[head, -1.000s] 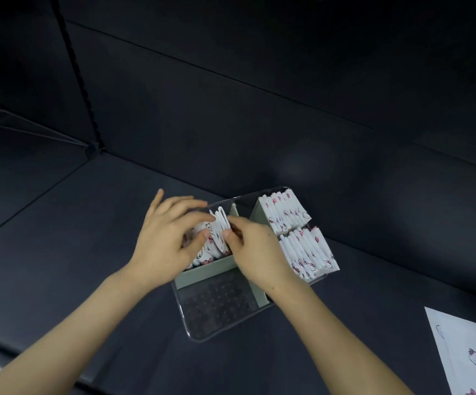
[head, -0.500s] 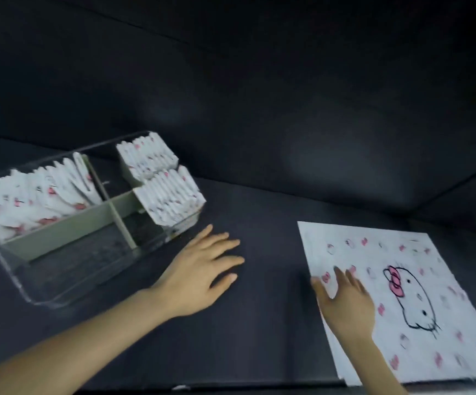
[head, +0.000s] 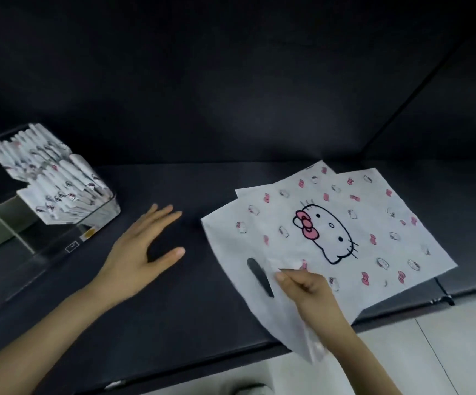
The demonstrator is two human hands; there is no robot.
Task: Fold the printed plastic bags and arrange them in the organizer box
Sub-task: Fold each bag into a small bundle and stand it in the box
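I read: left hand (head: 142, 246) spread over dark table (head: 174, 323) | right hand (head: 308, 286) pinching printed bag (head: 330, 238) beside its handle slot (head: 259, 277) | bag lies well right of organizer box (head: 100, 220) | folded bags (head: 57, 181) inside box

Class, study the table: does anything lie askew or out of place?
The flat white printed plastic bags lie fanned, edges unaligned; the top one, pinched by the right hand, overhangs the front edge of the dark table. Nothing else stands out.
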